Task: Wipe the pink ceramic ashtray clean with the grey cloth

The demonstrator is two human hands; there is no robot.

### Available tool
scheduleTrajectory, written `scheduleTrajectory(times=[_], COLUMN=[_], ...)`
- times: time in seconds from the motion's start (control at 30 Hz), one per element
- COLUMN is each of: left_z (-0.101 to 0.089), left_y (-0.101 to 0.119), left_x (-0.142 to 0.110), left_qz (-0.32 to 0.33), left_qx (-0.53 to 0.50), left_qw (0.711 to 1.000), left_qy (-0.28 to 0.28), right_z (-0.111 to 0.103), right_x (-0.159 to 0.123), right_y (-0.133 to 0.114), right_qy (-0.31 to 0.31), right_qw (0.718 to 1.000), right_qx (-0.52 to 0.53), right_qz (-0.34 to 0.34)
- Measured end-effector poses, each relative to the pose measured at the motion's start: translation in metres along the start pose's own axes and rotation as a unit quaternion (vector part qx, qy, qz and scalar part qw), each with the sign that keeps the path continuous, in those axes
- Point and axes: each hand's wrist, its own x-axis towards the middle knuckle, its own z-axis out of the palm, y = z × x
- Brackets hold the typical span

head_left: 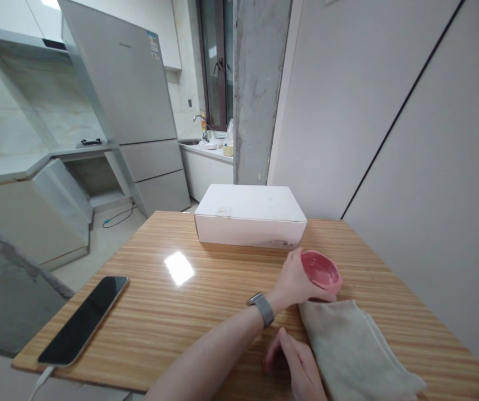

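My left hand (298, 281), with a grey-banded watch on its wrist, reaches across to the right and grips a small pink bowl (321, 269) by its side. The thumb lies along the near side of the bowl, and its glossy inside faces up and looks bare. Whether the bowl rests on the table or is slightly raised, I cannot tell. Just below it lies a folded grey-green cloth (350, 348). Low in the view, beside the left edge of the cloth, my right hand (296, 362) is loosely curled, with a gap between thumb and fingers and nothing visible in it.
A white box (250, 214) stands at the far side of the wooden table (147, 328). At the left edge lies a black phone (84, 318) with a white cable (42, 381) plugged in. A wall (440, 184) runs along the right; a fridge (126, 83) stands beyond.
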Motion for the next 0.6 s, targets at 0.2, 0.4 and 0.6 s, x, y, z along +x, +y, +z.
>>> scheduleTrajectory(times=[0.2, 0.4, 0.6], left_z=[0.006, -0.046, -0.149], left_y=[0.000, 0.016, 0.019], left_x=[-0.001, -0.021, -0.070], left_qz=[-0.025, -0.014, -0.072], left_qx=[0.056, 0.001, 0.050], left_qw=[0.997, 0.997, 0.975], left_qy=[0.051, 0.079, 0.203], right_z=[-0.002, 0.000, 0.003], right_x=[0.000, -0.001, -0.004], right_y=[-0.003, -0.007, -0.007], right_qy=[-0.019, -0.016, 0.004], right_qw=[1.000, 0.999, 0.994], right_qx=[0.020, 0.028, 0.082], right_qz=[0.011, 0.009, 0.068])
